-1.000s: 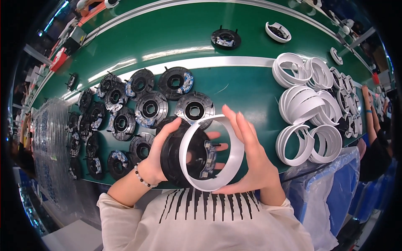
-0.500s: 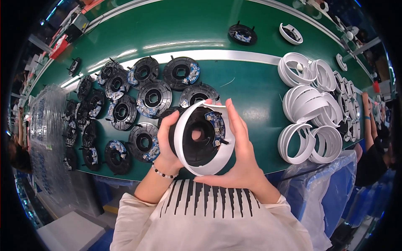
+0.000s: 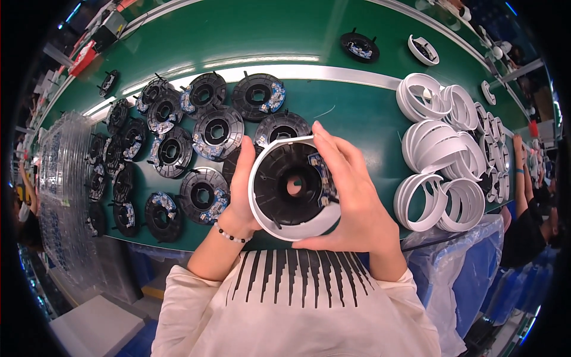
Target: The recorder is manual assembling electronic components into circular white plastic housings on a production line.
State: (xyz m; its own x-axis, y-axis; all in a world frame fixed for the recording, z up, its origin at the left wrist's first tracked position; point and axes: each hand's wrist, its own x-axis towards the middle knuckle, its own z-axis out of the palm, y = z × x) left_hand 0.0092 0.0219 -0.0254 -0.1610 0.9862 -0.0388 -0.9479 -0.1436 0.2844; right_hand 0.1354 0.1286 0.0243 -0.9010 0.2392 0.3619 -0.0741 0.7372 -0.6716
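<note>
Between my hands, close to my body, is a white plastic ring [image 3: 312, 229] with a black round base [image 3: 275, 189] inside it. A blue circuit board [image 3: 321, 169] sits on the base's right side, partly behind my fingers. My left hand [image 3: 240, 199] presses the ring's left side, thumb upright along the rim. On the right, my right hand [image 3: 360, 208] wraps the ring, fingers over the top right edge and thumb underneath. Left of my hands, several similar black bases with blue boards, such as one black base [image 3: 218, 132], lie on the green bench.
Stacked white rings [image 3: 421, 202] stand at the right. Farther back, a conveyor belt [image 3: 267, 35] carries a black base [image 3: 360, 47] and a white ring with a base [image 3: 423, 50]. Clear plastic trays [image 3: 65, 196] are piled at the left. Another person's arm [image 3: 521, 178] shows far right.
The ring and base have turned to face me more squarely and shifted slightly right. My right fingers have curled further over the rim, covering part of the circuit board.
</note>
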